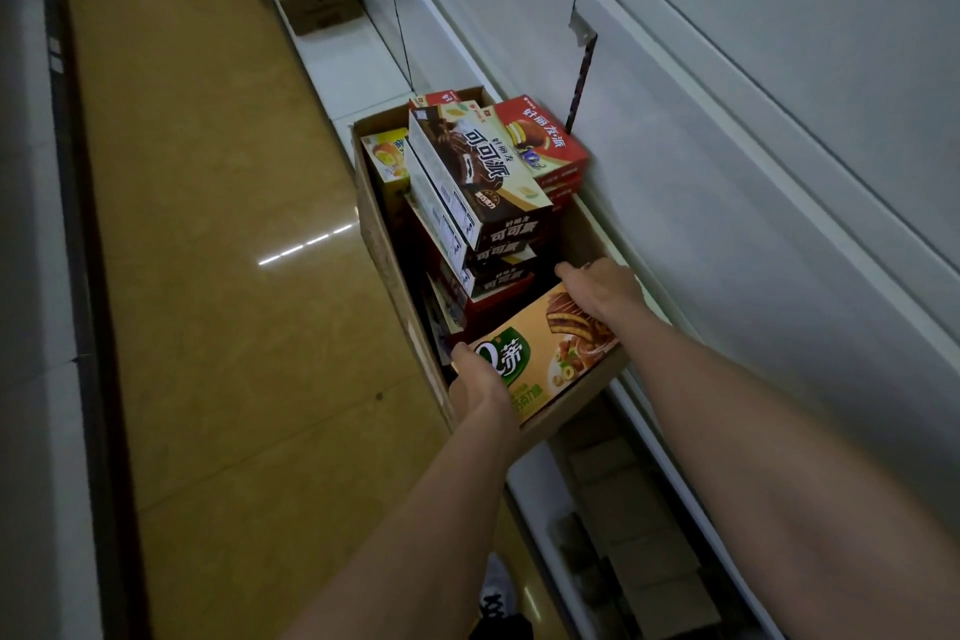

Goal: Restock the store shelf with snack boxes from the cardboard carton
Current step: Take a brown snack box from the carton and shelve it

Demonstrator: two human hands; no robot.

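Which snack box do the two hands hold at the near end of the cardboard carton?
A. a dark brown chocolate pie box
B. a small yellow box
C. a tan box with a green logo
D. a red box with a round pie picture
C: the left hand and the right hand grip opposite ends of the tan box with a green logo, over the near end of the cardboard carton.

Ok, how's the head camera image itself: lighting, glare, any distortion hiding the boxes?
Head view: dim, grainy light; a streak of lamp glare on the floor; wide-angle bending of the shelf edges; the carton interior is dark, yet the tan box under both hands reads clearly.
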